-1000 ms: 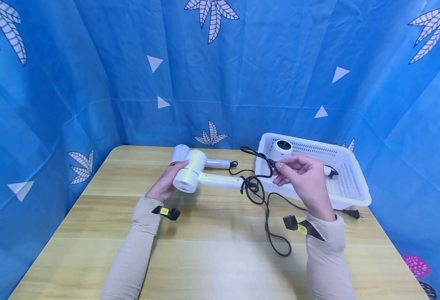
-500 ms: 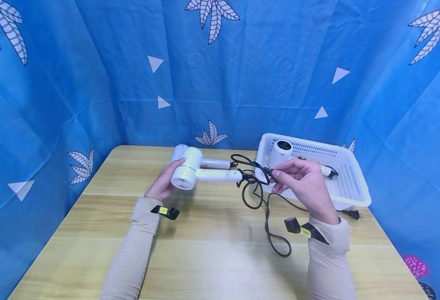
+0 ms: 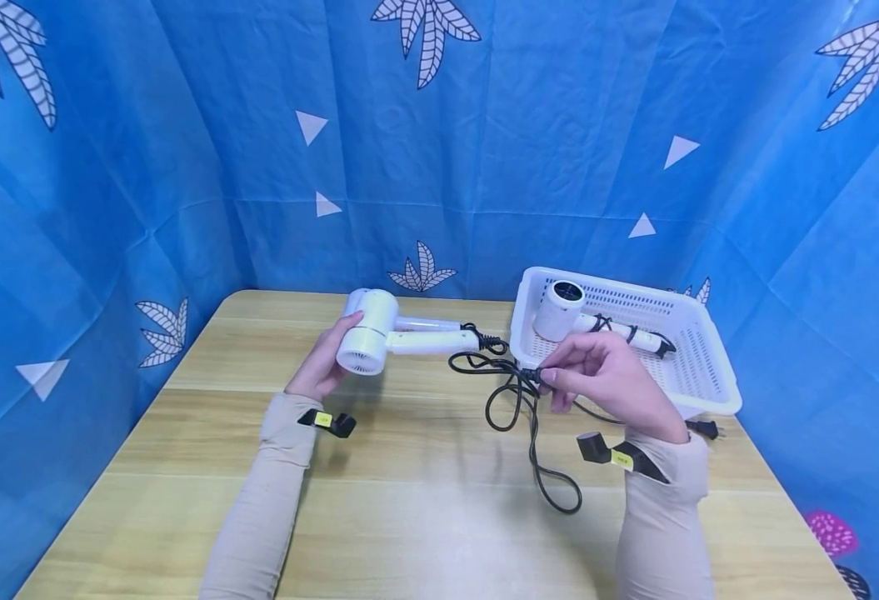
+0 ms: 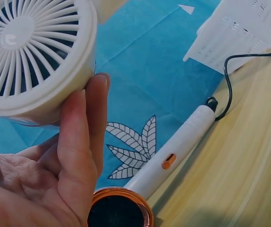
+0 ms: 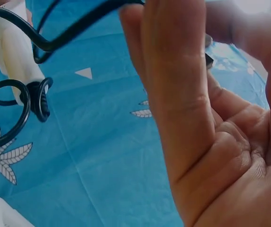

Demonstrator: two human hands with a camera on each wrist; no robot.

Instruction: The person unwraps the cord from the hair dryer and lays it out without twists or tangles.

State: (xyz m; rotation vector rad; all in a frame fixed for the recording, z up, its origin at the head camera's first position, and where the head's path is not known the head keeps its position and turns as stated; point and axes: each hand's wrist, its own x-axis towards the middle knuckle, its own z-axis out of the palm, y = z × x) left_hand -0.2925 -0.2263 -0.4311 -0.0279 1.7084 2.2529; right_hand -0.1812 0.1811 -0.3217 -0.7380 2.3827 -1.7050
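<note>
A white hair dryer [image 3: 377,321] is held up off the table by my left hand [image 3: 322,358], which grips it round the head. Its slatted grille [image 4: 18,33] fills the upper left of the left wrist view. My right hand [image 3: 596,375] pinches the black power cord [image 3: 529,375] between thumb and fingers, at a thick dark piece whose end the fingers hide. From there the cord loops back towards the handle. Behind the held dryer, a second hair dryer [image 3: 432,324] lies on the table; its handle [image 4: 173,151] has an orange switch in the left wrist view.
At the back right stands a white perforated basket [image 3: 716,367]. Inside lies another white hair dryer [image 3: 556,315] with its cord wrapped round the handle. A black plug [image 3: 704,429] and a loose cord loop [image 3: 559,507] lie on the wooden table [image 3: 439,533]. Blue patterned cloth surrounds it.
My right hand has come down and slightly left, bringing the pinched cord lower. The held hair dryer has shifted up and left, its handle moving away from the right hand.
</note>
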